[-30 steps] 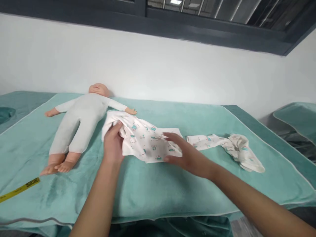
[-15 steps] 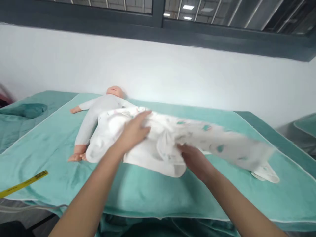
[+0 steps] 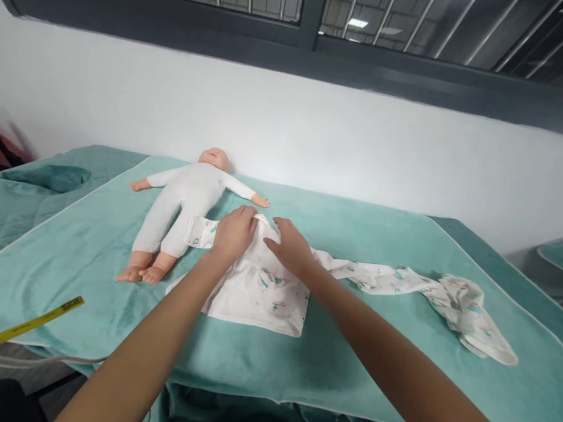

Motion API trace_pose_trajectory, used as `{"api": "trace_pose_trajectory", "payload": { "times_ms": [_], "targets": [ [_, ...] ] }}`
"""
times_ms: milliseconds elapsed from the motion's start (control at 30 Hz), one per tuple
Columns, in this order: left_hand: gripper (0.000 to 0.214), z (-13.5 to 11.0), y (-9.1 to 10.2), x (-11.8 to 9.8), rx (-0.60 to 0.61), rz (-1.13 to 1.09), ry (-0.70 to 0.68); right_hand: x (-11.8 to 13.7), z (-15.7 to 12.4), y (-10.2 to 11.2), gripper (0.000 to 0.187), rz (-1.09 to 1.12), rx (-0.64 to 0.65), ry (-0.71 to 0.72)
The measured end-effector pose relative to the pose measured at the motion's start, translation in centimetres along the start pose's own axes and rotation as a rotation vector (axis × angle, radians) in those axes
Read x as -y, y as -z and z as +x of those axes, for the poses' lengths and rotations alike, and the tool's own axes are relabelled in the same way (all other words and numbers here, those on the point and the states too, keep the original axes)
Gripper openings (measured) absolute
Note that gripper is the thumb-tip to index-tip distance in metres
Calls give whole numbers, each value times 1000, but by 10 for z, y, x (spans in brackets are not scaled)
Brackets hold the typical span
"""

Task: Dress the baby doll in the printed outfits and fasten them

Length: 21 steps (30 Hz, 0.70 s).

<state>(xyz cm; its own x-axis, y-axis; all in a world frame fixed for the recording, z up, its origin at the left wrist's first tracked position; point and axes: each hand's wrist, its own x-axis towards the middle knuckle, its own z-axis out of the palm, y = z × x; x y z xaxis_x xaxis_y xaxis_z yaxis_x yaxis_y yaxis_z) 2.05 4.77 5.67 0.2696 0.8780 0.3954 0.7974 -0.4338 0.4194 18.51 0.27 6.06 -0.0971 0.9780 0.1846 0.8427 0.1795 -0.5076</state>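
A white baby top (image 3: 257,302) with small green and pink prints lies spread on the bed, its lower hem towards me. One short sleeve (image 3: 200,232) sticks out to the left. My left hand (image 3: 235,234) is closed on the top's upper edge. Over the top's right side, my right hand (image 3: 291,246) has its thumb and fingers apart. From behind my right wrist a printed white strip of cloth (image 3: 382,278) runs right to a crumpled bundle (image 3: 466,310); whether it joins the top is hidden. A baby doll (image 3: 193,190) in a white suit lies at the back left.
Green plush cloth (image 3: 352,346) covers the bed. A yellow tape strip (image 3: 44,319) lies at the left front. Behind the bed rise a white wall (image 3: 352,140) and a dark window frame (image 3: 246,38). Folded green bedding (image 3: 48,179) is at the far left.
The white cloth has come down flat and no longer covers the doll's arm and leg. The strip at right has settled onto the bed. My right hand moved left and up, its fingers now apart.
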Motion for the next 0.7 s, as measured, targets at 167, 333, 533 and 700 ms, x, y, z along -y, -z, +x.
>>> {"api": "trace_pose_trajectory", "payload": {
  "times_ms": [167, 333, 533, 700],
  "targets": [
    [29, 4, 40, -7, 65, 202, -156, -25, 22, 29, 34, -195, -19, 29],
    [27, 20, 59, 0, -39, 165, -41, -52, 7, 99, 29, -166, -40, -81],
    [22, 14, 84, -31, -284, -411, 17, -35, -34, 154, 27, 85, -310, -124],
    [36, 0, 114, -58, -442, -142, -2, -25, -57, 192, 33, 1, -501, -129]
  ]
}}
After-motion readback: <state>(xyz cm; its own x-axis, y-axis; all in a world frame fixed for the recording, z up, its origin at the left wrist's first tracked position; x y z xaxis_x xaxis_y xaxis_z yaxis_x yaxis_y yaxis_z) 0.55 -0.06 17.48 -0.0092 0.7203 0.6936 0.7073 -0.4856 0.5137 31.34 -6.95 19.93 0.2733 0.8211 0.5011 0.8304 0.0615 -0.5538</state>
